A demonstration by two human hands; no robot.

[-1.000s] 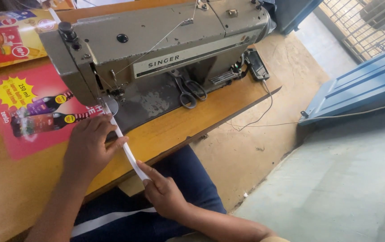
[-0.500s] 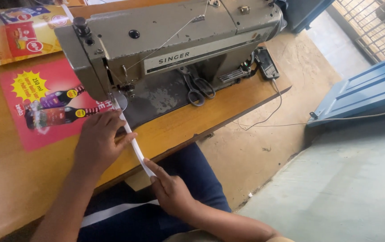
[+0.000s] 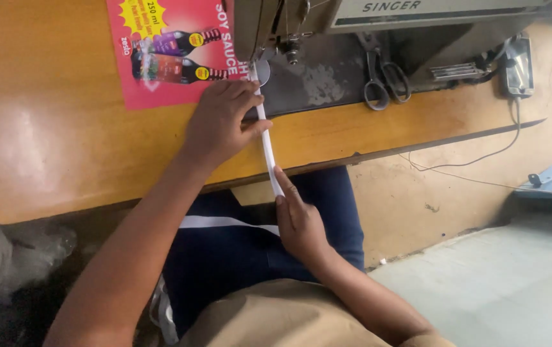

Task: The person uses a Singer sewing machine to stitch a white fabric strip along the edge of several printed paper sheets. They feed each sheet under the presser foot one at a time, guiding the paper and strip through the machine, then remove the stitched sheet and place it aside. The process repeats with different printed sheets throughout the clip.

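Note:
A narrow white strip (image 3: 267, 146) runs from under the presser foot of a grey sewing machine (image 3: 301, 26) down past the front edge of the wooden table (image 3: 64, 148). My left hand (image 3: 221, 125) lies flat on the table and presses the strip's upper part near the needle. My right hand (image 3: 298, 218) is below the table edge, over my lap, pinching the strip's lower end between thumb and fingers.
A red printed sheet (image 3: 160, 58) lies on the table left of the machine. Scissors (image 3: 382, 77) rest on the machine bed to the right. A black device (image 3: 518, 67) with a cable sits at the table's right end. Bare floor lies to the right.
The view has swung and closed in, so the machine sits higher in the frame. Both hands keep their hold on the strip, which looks slightly shorter between them.

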